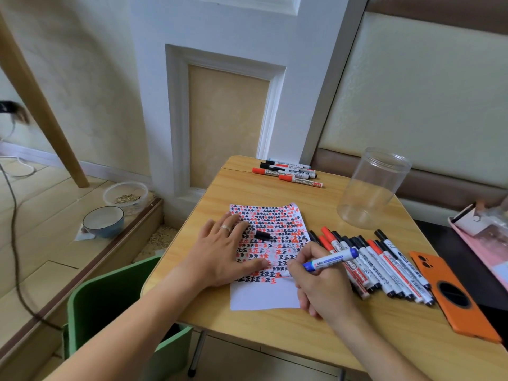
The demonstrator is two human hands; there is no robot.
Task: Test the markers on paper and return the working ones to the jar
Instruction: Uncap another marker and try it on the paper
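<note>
Right hand (316,281) grips the blue marker (331,259) with its tip on the paper (265,296), while left hand (225,251) lies flat to steady it; the empty jar (371,188) waits at two o'clock.
</note>
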